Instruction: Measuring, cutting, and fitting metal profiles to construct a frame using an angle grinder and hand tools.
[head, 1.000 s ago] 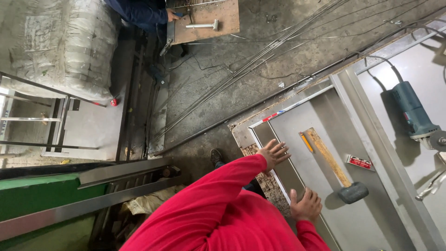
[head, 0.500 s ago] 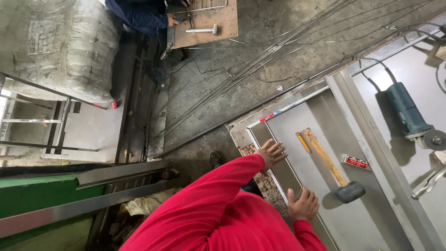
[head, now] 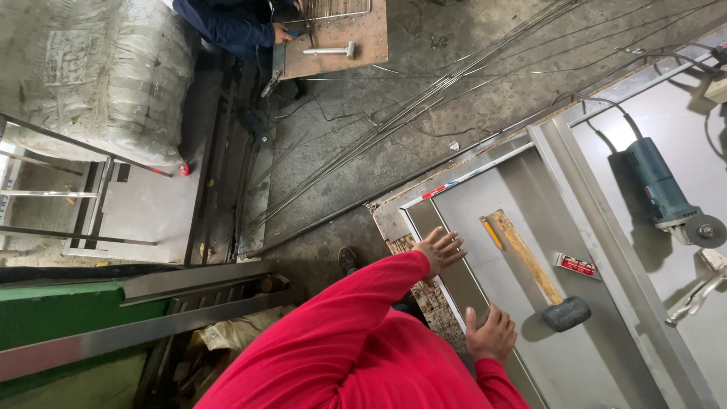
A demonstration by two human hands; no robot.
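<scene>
My left hand (head: pixel 439 250) lies flat with spread fingers on the near edge of a folded stainless steel panel (head: pixel 492 189). My right hand (head: pixel 492 333) rests palm down on the same edge, lower in the view, and holds nothing. Both arms are in red sleeves. Just beyond my hands, on the panel, lies a hammer (head: pixel 564 313) with a wooden handle and a dark head. An orange marker (head: pixel 492 232) and a small red box (head: pixel 577 265) lie next to it.
A blue-green angle grinder (head: pixel 659 185) with its cable and locking pliers (head: pixel 693 299) lie on the metal sheet at right. Long metal rods (head: pixel 424 98) cross the concrete floor. A co-worker in blue (head: pixel 227 23) works at a wooden board (head: pixel 341 38). A wrapped bundle (head: pixel 98 76) sits top left.
Both hands stay on the panel's edge. Only the view has shifted slightly.
</scene>
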